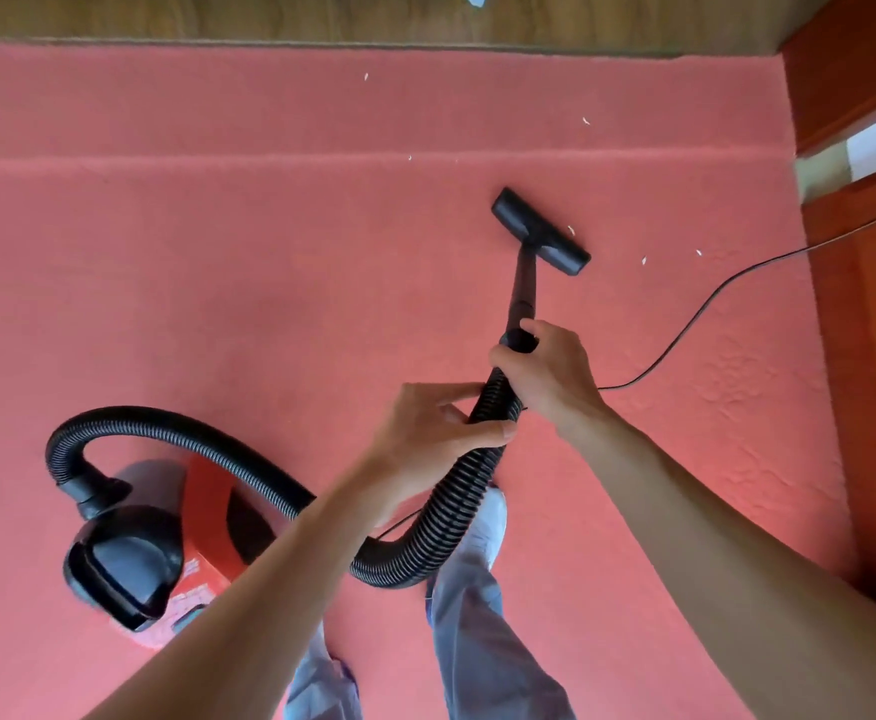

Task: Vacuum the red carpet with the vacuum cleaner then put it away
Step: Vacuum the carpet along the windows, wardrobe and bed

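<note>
The red carpet (269, 283) fills most of the view. A red and black canister vacuum cleaner (165, 543) stands on it at the lower left. Its ribbed black hose (441, 517) loops round to a short black wand (523, 288), whose flat floor nozzle (539, 231) rests on the carpet ahead of me. My right hand (550, 376) grips the wand's handle end. My left hand (425, 439) holds the hose just below it. Several small white scraps (643, 260) lie on the carpet near the nozzle and farther off.
A thin black power cord (695, 314) runs across the carpet from behind my right hand to the right. Reddish wooden furniture (872, 283) stands along the right edge. Wood floor (321, 18) begins beyond the carpet's far edge. My legs and a light shoe (487, 517) are below the hose.
</note>
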Motion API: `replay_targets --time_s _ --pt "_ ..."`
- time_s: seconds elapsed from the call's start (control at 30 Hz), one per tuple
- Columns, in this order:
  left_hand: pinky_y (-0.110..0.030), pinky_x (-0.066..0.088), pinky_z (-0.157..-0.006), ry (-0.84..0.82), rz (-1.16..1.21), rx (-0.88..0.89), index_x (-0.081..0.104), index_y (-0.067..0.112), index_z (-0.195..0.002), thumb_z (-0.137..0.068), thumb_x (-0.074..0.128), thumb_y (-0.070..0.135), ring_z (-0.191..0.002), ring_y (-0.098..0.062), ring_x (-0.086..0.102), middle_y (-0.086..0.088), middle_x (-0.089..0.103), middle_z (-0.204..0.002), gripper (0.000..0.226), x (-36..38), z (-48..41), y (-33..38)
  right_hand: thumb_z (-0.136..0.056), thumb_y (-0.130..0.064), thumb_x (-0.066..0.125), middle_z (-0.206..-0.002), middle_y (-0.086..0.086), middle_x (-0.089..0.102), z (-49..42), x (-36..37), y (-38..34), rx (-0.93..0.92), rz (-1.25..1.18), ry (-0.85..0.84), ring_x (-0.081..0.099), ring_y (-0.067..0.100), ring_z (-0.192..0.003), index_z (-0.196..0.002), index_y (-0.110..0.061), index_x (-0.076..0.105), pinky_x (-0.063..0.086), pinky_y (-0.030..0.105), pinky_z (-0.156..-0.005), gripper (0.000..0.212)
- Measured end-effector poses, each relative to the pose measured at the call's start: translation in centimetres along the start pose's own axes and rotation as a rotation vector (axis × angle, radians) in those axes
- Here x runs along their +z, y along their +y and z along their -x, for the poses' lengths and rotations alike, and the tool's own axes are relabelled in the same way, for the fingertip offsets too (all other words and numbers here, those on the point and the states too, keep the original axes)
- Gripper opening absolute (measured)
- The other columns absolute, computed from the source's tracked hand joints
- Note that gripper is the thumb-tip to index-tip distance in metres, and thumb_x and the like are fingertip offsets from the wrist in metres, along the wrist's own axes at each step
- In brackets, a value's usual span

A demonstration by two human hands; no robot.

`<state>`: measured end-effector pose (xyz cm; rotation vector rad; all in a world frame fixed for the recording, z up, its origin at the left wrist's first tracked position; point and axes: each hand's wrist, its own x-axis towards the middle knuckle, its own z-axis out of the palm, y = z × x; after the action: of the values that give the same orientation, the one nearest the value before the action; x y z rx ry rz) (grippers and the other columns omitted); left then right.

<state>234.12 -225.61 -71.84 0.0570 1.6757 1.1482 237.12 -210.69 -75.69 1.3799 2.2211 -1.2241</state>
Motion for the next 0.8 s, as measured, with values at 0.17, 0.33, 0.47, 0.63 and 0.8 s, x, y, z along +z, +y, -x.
replay_targets --time_s 0.17,0.33,0.47,0.63,0.8 --pt "-0.011 0.050 -0.052 0.074 -0.018 0.025 0.077 0.022 -0.107 -0.078 0.084 0.022 -0.056 -0.005 0.063 0.004 0.066 -0.057 0.031 2.5 -5.2 2.8 -0.083 -0.021 0.066 -0.095 0.010 0.065 -5.3 -4.3 -0.2 -0.036 -0.009 0.021 0.058 0.026 -0.089 -0.101 0.001 0.066 0.045 0.032 -0.070 0.029" --pt "-0.040 0.062 -0.071 0.171 -0.097 -0.003 0.075 0.031 -0.095 -0.062 0.088 0.042 -0.069 -0.015 0.074 0.004 0.076 -0.071 0.037 3.8 -7.9 3.3 -0.084 -0.019 0.069 -0.117 0.020 0.067 -6.9 -5.7 -0.5 -0.037 -0.032 0.015 0.063 0.029 -0.099 -0.115 0.006 0.063 0.050 0.040 -0.084 0.040" --pt "-0.034 0.063 -0.068 0.150 -0.101 -0.030 0.075 0.028 -0.095 -0.066 0.090 0.035 -0.067 -0.013 0.075 0.001 0.077 -0.072 0.034 3.4 -7.0 3.2 -0.086 -0.019 0.067 -0.120 0.020 0.065 -5.5 -5.5 -0.3 -0.036 -0.055 0.018 0.060 0.034 -0.111 -0.119 0.008 0.061 0.048 0.041 -0.090 0.042" --pt "-0.031 0.060 -0.071 0.008 -0.111 -0.050 0.076 0.024 -0.093 -0.067 0.090 0.029 -0.072 -0.015 0.076 -0.001 0.077 -0.072 0.030 1.0 -3.4 3.4 -0.080 -0.024 0.067 -0.075 0.007 0.060 -2.2 -4.8 -0.2 -0.015 -0.036 0.035 0.054 0.026 -0.073 -0.085 -0.002 0.066 0.042 0.030 -0.056 0.023" --pt "-0.017 0.045 -0.052 -0.126 -0.089 -0.055 0.077 0.020 -0.091 -0.070 0.089 0.024 -0.063 -0.011 0.068 -0.001 0.073 -0.067 0.025 -1.7 0.7 3.7 -0.075 -0.028 0.067 -0.068 0.002 0.049 1.8 -4.6 -0.4 0.016 -0.038 0.000 0.043 0.018 -0.066 -0.077 -0.005 0.061 0.029 0.021 -0.045 0.024"
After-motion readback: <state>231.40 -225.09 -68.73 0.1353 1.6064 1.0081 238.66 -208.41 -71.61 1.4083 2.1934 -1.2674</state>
